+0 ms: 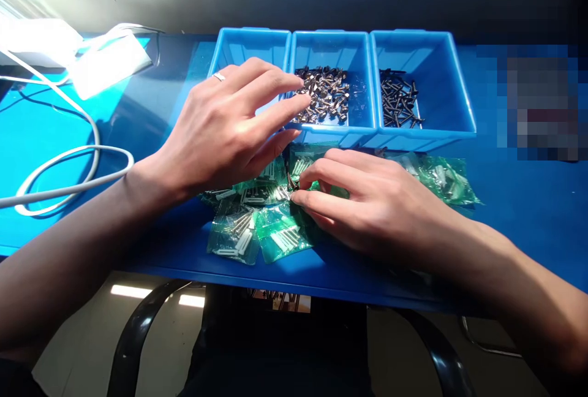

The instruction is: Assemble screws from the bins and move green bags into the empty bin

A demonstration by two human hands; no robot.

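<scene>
My left hand (229, 124) hovers with fingers stretched out over the front rim of the left blue bin (248, 48), its fingertips reaching toward the middle bin (353, 54) of small metal parts (324, 94); it holds nothing. My right hand (362, 201) rests on a pile of small green plastic bags (257, 228) holding white pieces and screws. Its thumb and fingers pinch at something tiny and dark near the pile's middle. A ring sits on one left finger.
A third blue bin (441, 78) at the right holds dark screws (399, 102). More green bags (443, 179) lie right of my right hand. A white cable (68, 170) and a white box (108, 63) lie at the left on the blue table (528, 213).
</scene>
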